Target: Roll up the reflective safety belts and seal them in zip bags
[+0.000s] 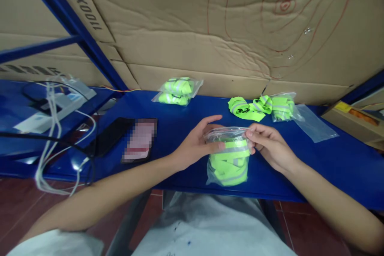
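A clear zip bag (229,164) filled with folded neon-green straps with grey stripes is upright near the front edge of the blue table. My left hand (198,142) holds its left side, the thumb across the front and the index finger stretched out above. At the top right corner, by the zip strip, my right hand (268,144) pinches the bag between thumb and fingers. Behind, to the right, a loose coil of green strap (241,108) lies beside another filled bag (283,108).
Two rolls in a bag (177,91) lie at the back. An unfilled clear bag (316,123) is on the right, near a cardboard box (357,124). To the left are a phone (141,140), white cables (52,128) and a power strip (39,122). Cardboard (180,20) stands behind the table (180,120).
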A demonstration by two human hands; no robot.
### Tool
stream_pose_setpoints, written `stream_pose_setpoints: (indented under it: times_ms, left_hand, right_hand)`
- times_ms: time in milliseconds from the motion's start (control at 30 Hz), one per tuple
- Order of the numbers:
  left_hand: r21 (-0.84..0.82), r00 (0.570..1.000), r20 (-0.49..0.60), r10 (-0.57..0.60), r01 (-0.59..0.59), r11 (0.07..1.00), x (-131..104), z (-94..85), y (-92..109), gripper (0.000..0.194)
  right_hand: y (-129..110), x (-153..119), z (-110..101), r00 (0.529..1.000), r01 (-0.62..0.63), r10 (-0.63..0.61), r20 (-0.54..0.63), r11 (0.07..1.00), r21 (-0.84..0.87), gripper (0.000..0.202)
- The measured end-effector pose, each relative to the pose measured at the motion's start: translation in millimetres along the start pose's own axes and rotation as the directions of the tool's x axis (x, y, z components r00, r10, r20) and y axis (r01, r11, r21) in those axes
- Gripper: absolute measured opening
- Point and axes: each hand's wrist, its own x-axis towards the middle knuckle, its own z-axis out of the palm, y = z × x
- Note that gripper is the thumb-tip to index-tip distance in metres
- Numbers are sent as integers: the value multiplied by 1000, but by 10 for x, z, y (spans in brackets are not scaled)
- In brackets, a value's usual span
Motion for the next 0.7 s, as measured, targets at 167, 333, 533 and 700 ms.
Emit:
stream_pose_setpoints:
  times_ms: [167, 333, 533, 700]
  left_hand:
    - [32, 960, -40, -277, 278, 960, -47, -188, -247, 46]
    - [145, 959, -46, -278, 282, 948, -90, -307, -295, 43]
    - [87, 964, 49, -261, 256, 963, -160, -300, -159, 39]
    - [52, 962, 74, -262, 259, 965, -170, -245, -173, 36]
  right_hand:
    - [246, 35, -28, 990, -46, 65, 123, 988, -149, 34]
    - [286, -42, -34, 979, 166, -85, 188, 863, -477, 29]
    - [297, -89, 37, 938, 345, -306, 164, 767, -541, 9]
    - [340, -53, 19, 945, 325, -295, 139, 818, -475, 7]
